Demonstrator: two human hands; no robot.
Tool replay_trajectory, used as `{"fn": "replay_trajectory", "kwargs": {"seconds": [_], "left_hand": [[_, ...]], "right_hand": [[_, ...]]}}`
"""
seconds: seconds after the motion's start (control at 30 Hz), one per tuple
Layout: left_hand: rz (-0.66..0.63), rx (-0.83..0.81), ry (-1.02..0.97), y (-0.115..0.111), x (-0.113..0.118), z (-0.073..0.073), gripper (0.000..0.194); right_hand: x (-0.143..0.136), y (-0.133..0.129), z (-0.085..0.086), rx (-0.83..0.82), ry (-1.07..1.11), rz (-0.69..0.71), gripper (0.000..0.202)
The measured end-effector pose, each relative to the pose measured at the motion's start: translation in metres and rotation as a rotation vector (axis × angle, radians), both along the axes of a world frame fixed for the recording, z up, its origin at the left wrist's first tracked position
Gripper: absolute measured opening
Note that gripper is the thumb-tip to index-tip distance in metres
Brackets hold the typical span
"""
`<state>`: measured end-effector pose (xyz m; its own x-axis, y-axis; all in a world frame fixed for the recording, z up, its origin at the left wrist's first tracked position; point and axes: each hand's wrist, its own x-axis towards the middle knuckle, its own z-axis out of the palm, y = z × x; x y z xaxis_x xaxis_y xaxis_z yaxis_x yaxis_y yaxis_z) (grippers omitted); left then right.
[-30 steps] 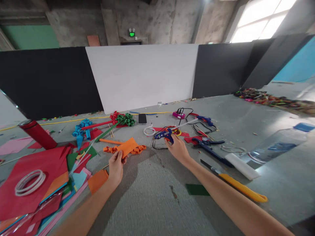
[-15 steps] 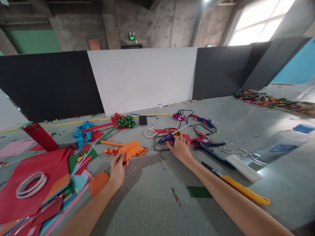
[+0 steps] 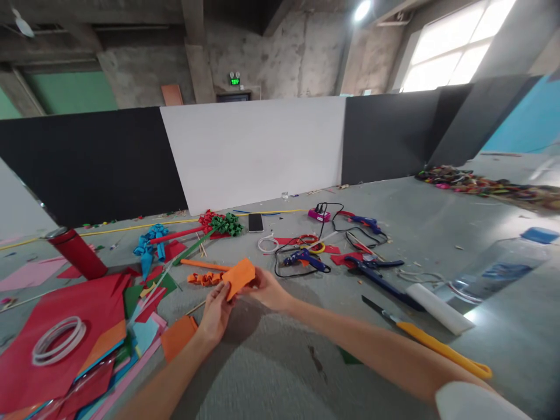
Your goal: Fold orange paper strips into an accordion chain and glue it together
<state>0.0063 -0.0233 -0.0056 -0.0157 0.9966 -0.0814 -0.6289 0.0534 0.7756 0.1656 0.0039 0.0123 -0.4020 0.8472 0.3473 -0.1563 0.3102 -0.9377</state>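
An orange paper piece [image 3: 240,279] is held up between my two hands, just above the floor. My left hand [image 3: 217,312] pinches its lower left edge with thumb and fingers. At its right side my right hand [image 3: 268,288] is closed on the same paper, though some of its fingertips are hidden behind the sheet. Behind the paper lie an orange curled paper strip [image 3: 203,279] and an orange stick [image 3: 201,265]. A blue hot glue gun [image 3: 301,256] rests on the floor to the right, untouched, its black cord looped around it.
Left are red paper sheets [image 3: 105,297], a white tape roll [image 3: 59,341] and a red flask [image 3: 77,254]. Paper flowers [image 3: 225,224] and a phone [image 3: 255,222] lie ahead. To the right are long-nosed pliers [image 3: 380,277], a yellow-handled knife [image 3: 437,344] and a plastic bottle [image 3: 503,265].
My right hand has left the glue gun and moved left onto the orange paper. My left hand has raised and tilted the paper away from the curled strip.
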Motion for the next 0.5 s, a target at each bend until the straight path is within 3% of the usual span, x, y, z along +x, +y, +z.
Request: {"fn": "replay_trajectory", "kwargs": {"seconds": [0.1, 0.27, 0.5], "left_hand": [[-0.012, -0.010, 0.041, -0.001, 0.001, 0.001, 0.033], [-0.045, 0.043, 0.188, -0.004, 0.004, 0.002, 0.028], [-0.061, 0.046, 0.236, -0.004, 0.007, 0.001, 0.031]], "right_hand": [[-0.011, 0.006, -0.005, -0.072, 0.120, 0.112, 0.047], [-0.003, 0.007, -0.015, -0.076, 0.180, 0.049, 0.038], [0.001, 0.007, -0.016, -0.163, 0.290, 0.050, 0.035]]}}
